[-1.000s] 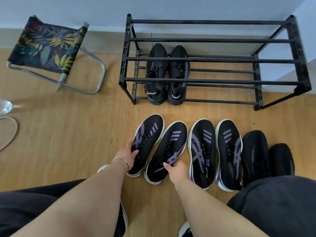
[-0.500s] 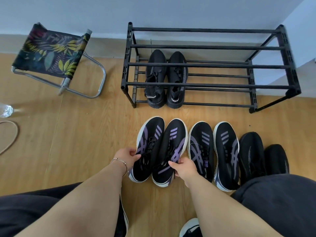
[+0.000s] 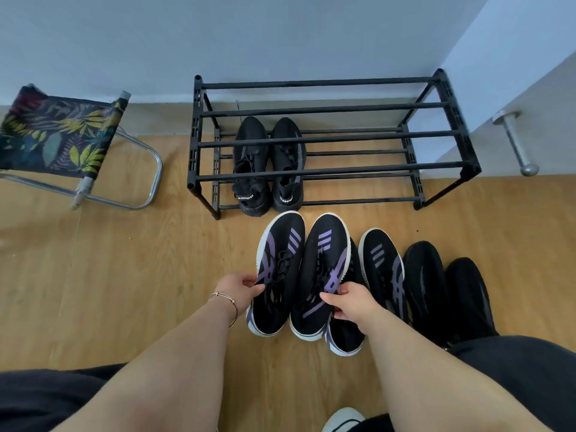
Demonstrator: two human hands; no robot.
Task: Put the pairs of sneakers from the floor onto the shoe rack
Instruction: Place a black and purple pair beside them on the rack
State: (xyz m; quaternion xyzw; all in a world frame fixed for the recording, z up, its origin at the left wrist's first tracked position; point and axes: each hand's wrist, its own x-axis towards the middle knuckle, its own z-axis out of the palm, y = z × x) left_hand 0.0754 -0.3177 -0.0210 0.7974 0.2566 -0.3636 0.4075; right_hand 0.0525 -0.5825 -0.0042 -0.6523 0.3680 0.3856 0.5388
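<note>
A black metal shoe rack [image 3: 330, 138] stands against the wall, with one pair of black sneakers [image 3: 268, 163] on its lower shelf at the left. My left hand [image 3: 241, 289] grips the left black-and-purple sneaker [image 3: 279, 269] at its outer side. My right hand [image 3: 350, 302] grips the right black-and-purple sneaker [image 3: 324, 275]. Both shoes are side by side, lifted above the floor, toes pointing at the rack. A second black-and-purple pair [image 3: 381, 269] lies on the floor to the right, one shoe partly hidden under the held pair. An all-black pair [image 3: 448, 291] lies further right.
A folding stool [image 3: 59, 135] with leaf-print fabric stands left of the rack. A white door with a metal handle [image 3: 517, 145] is at the right. My knees in dark trousers frame the bottom. Wooden floor [image 3: 124, 275] stretches to the left.
Both hands closed on the left purple pair, pushed the two shoes together and lifted them off the floor toward the rack. The view tilted up.
</note>
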